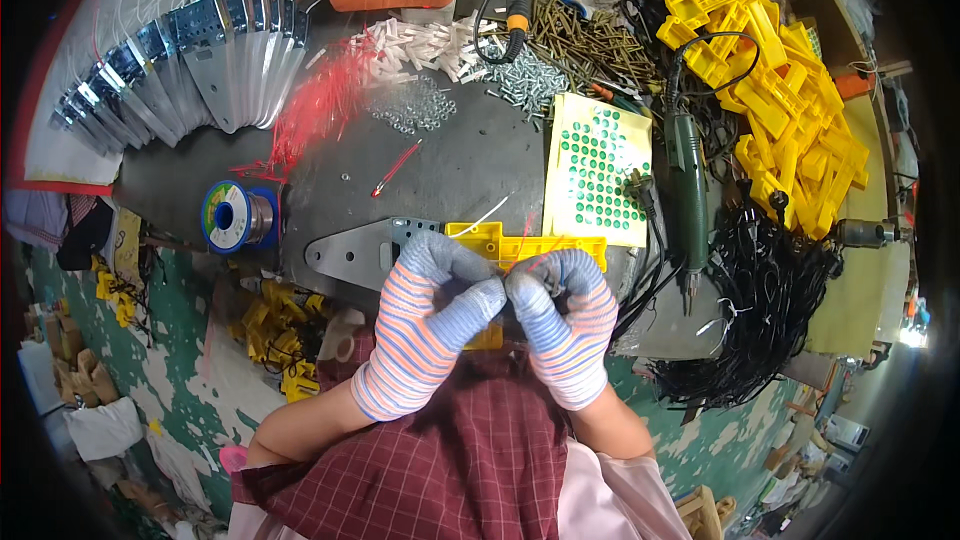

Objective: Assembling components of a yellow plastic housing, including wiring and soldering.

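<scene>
Remote feed, head view. I see both hands in striped knit gloves, meeting fingertip to fingertip at the bench's near edge. Left hand [430, 315]: thumb and index closed in a pinch. Right hand [560, 310]: likewise pinched, tips just beside the left's. I cannot tell what lies between either pair of tips; it is too small and partly hidden. Thin red wires [525, 237] show right above the right fingertips.

Position of workpiece: the yellow plastic part [560, 249] lies just beyond the hands, partly covered by them. At its left I note a tapered metal plate [350, 255], its right end behind the left glove. A white wire [485, 215] rises at an angle over the yellow part's left end.

Surroundings: solder spool [228, 217] to the left; sheet of green dots [600, 225] beyond the right hand; green power screwdriver [687, 180] further right.
</scene>
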